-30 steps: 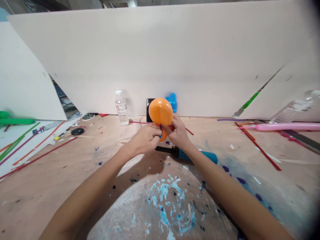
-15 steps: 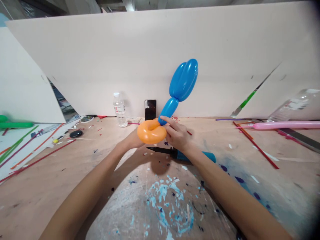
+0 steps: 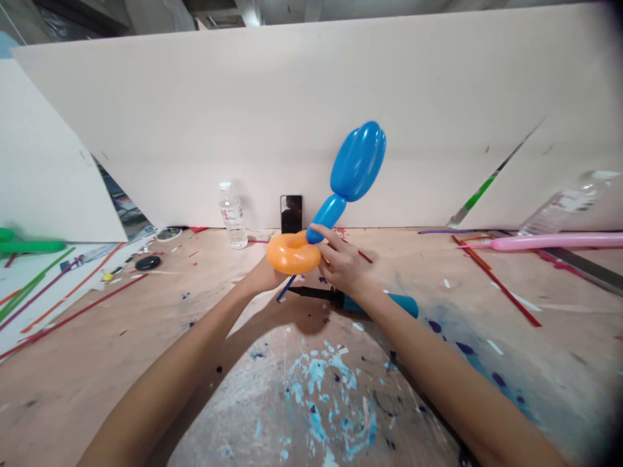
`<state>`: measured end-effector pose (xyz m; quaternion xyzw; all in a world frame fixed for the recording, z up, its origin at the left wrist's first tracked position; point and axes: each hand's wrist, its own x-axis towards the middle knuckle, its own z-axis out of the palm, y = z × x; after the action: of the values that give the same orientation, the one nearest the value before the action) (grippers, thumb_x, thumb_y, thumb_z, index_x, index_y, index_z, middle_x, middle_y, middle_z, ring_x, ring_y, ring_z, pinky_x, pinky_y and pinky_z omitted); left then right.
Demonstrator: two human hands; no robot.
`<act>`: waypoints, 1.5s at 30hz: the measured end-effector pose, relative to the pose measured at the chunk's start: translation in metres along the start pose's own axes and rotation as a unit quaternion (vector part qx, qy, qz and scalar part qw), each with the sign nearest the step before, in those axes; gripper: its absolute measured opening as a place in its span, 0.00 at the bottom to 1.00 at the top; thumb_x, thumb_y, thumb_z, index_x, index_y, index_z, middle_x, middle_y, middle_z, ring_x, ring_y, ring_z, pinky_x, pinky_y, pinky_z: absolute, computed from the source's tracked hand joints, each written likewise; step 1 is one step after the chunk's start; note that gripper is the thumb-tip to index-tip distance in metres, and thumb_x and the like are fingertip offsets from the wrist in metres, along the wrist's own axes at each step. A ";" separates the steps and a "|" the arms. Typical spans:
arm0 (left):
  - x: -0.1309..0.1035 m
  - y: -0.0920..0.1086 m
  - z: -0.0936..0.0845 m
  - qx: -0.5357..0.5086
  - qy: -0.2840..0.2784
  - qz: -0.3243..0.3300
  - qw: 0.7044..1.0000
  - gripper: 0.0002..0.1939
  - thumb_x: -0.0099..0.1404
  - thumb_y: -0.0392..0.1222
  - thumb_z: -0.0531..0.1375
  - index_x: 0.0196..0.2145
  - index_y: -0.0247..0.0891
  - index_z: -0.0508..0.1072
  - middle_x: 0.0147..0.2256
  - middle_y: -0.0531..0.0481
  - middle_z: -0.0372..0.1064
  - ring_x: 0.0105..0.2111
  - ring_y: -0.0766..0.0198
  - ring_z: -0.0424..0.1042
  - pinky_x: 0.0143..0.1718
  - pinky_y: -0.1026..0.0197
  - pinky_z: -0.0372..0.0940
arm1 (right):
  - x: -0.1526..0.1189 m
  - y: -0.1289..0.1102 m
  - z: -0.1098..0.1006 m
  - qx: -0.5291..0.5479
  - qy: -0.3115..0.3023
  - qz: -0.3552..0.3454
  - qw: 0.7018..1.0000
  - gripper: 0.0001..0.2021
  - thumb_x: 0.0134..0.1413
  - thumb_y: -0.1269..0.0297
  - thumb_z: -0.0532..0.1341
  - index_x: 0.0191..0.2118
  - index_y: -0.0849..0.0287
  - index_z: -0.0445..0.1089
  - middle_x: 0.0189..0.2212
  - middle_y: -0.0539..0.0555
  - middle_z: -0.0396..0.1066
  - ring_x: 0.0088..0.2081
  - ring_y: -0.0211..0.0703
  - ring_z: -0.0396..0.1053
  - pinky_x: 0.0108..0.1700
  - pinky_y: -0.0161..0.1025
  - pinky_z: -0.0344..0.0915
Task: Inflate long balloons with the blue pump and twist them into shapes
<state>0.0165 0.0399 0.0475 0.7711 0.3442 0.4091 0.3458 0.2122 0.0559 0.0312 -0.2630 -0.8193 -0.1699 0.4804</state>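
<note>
Head: left hand (image 3: pixel 268 275) partly behind balloon (image 3: pixel 294 261)

Bright, soft light; shadows on tbl (image 3: pixel 97 383); small glints on blue balloon (image 3: pixel 357 162); R edge dark, blurry.

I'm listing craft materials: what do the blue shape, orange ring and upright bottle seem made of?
Blue shape: probably inflated latex, glossy, with bright highlights on its bulging segments. Orange ring: likely the same, rounded and shiny. Upright bottle: transparent and shiny, probably plastic; glass possible.
</note>
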 end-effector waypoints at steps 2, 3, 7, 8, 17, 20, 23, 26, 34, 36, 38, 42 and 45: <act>0.001 0.002 0.003 0.028 0.011 -0.013 0.999 0.14 0.58 0.45 0.59 0.41 0.36 0.71 0.40 0.46 0.72 0.40 0.57 0.71 0.44 0.54 0.66 | 0.000 0.001 0.002 0.019 0.001 0.037 0.999 0.07 0.55 0.73 0.53 0.31 0.59 0.67 0.57 0.62 0.64 0.32 0.40 0.72 0.32 0.39 0.67; 0.001 0.003 0.004 0.031 0.007 -0.018 0.999 0.11 0.59 0.43 0.58 0.38 0.36 0.70 0.36 0.48 0.71 0.37 0.59 0.71 0.40 0.56 0.67 | 0.000 0.001 0.003 0.034 0.002 0.055 0.998 0.06 0.56 0.71 0.53 0.31 0.59 0.67 0.58 0.62 0.63 0.33 0.41 0.71 0.32 0.40 0.67; 0.001 0.010 0.008 0.055 -0.031 -0.009 0.998 0.08 0.61 0.39 0.54 0.26 0.35 0.67 0.26 0.53 0.63 0.28 0.66 0.65 0.30 0.63 0.61 | 0.005 0.004 0.005 0.097 0.020 0.088 0.991 0.06 0.59 0.66 0.55 0.35 0.58 0.68 0.55 0.62 0.65 0.45 0.49 0.70 0.43 0.45 0.68; 0.001 0.013 0.008 0.065 -0.036 -0.001 0.997 0.09 0.61 0.38 0.54 0.24 0.35 0.67 0.26 0.53 0.63 0.28 0.67 0.64 0.31 0.63 0.60 | 0.006 0.005 0.004 0.113 0.027 0.098 0.988 0.06 0.59 0.65 0.55 0.37 0.58 0.68 0.53 0.62 0.67 0.48 0.50 0.69 0.45 0.46 0.67; -0.002 0.035 0.009 0.160 -0.006 0.067 0.985 0.10 0.63 0.37 0.54 0.26 0.35 0.72 0.30 0.50 0.67 0.32 0.65 0.66 0.34 0.62 0.61 | 0.011 0.005 0.004 0.207 0.046 0.278 0.937 0.08 0.57 0.60 0.59 0.37 0.59 0.70 0.30 0.53 0.72 0.29 0.41 0.67 0.31 0.37 0.63; -0.002 0.029 0.006 0.223 0.098 0.066 0.968 0.08 0.62 0.39 0.55 0.30 0.36 0.73 0.30 0.49 0.68 0.32 0.63 0.66 0.36 0.59 0.62 | 0.009 0.007 0.005 0.270 0.045 0.301 0.914 0.11 0.55 0.57 0.60 0.37 0.59 0.70 0.29 0.52 0.72 0.28 0.40 0.67 0.30 0.36 0.62; -0.001 0.022 0.002 0.183 0.144 0.078 0.969 0.20 0.57 0.40 0.61 0.48 0.36 0.68 0.46 0.43 0.68 0.44 0.58 0.68 0.44 0.55 0.64 | 0.012 0.005 0.005 0.355 0.041 0.318 0.878 0.12 0.54 0.55 0.61 0.35 0.59 0.71 0.29 0.52 0.72 0.29 0.40 0.68 0.31 0.36 0.63; -0.001 0.019 -0.001 0.100 0.069 0.072 0.990 0.33 0.54 0.38 0.62 0.57 0.37 0.60 0.56 0.40 0.60 0.53 0.53 0.64 0.49 0.54 0.64 | 0.018 -0.003 0.004 0.439 0.006 0.332 0.835 0.12 0.51 0.54 0.63 0.34 0.59 0.71 0.29 0.52 0.72 0.28 0.40 0.67 0.30 0.36 0.63; -0.003 0.012 -0.009 0.051 -0.070 -0.026 0.996 0.20 0.53 0.35 0.59 0.45 0.37 0.66 0.37 0.51 0.67 0.35 0.63 0.67 0.37 0.60 0.66 | 0.023 -0.010 -0.001 0.482 -0.085 0.343 0.802 0.12 0.51 0.55 0.64 0.32 0.59 0.71 0.28 0.50 0.71 0.30 0.39 0.67 0.33 0.36 0.65; -0.003 0.012 -0.011 0.042 -0.104 -0.039 0.993 0.19 0.52 0.37 0.60 0.43 0.37 0.66 0.37 0.51 0.67 0.35 0.63 0.66 0.36 0.60 0.66 | 0.023 -0.011 -0.001 0.505 -0.101 0.342 0.786 0.13 0.51 0.53 0.63 0.36 0.58 0.72 0.31 0.51 0.72 0.34 0.41 0.69 0.38 0.38 0.66; -0.002 0.013 -0.012 0.026 -0.128 -0.042 0.991 0.18 0.51 0.37 0.60 0.41 0.36 0.66 0.35 0.52 0.66 0.34 0.64 0.66 0.35 0.61 0.65 | 0.024 -0.013 -0.002 0.515 -0.107 0.342 0.779 0.14 0.51 0.53 0.64 0.36 0.59 0.72 0.33 0.52 0.73 0.36 0.42 0.70 0.40 0.39 0.67; -0.001 0.013 -0.009 -0.006 -0.072 -0.032 0.997 0.19 0.47 0.33 0.56 0.40 0.36 0.67 0.32 0.54 0.65 0.30 0.67 0.63 0.30 0.64 0.62 | 0.026 -0.013 -0.002 0.519 -0.097 0.340 0.778 0.13 0.52 0.54 0.63 0.35 0.59 0.72 0.32 0.53 0.73 0.35 0.42 0.70 0.38 0.39 0.67; 0.000 0.012 -0.006 -0.007 -0.010 -0.014 1.000 0.19 0.45 0.32 0.55 0.38 0.36 0.68 0.29 0.55 0.64 0.28 0.68 0.62 0.29 0.65 0.61 | 0.026 -0.011 0.000 0.475 -0.084 0.319 0.816 0.13 0.52 0.55 0.62 0.36 0.59 0.71 0.34 0.54 0.73 0.37 0.44 0.70 0.40 0.42 0.68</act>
<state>0.0148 0.0350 0.0601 0.7680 0.3480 0.3988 0.3606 0.1960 0.0540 0.0535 -0.2617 -0.7055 0.4258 0.5024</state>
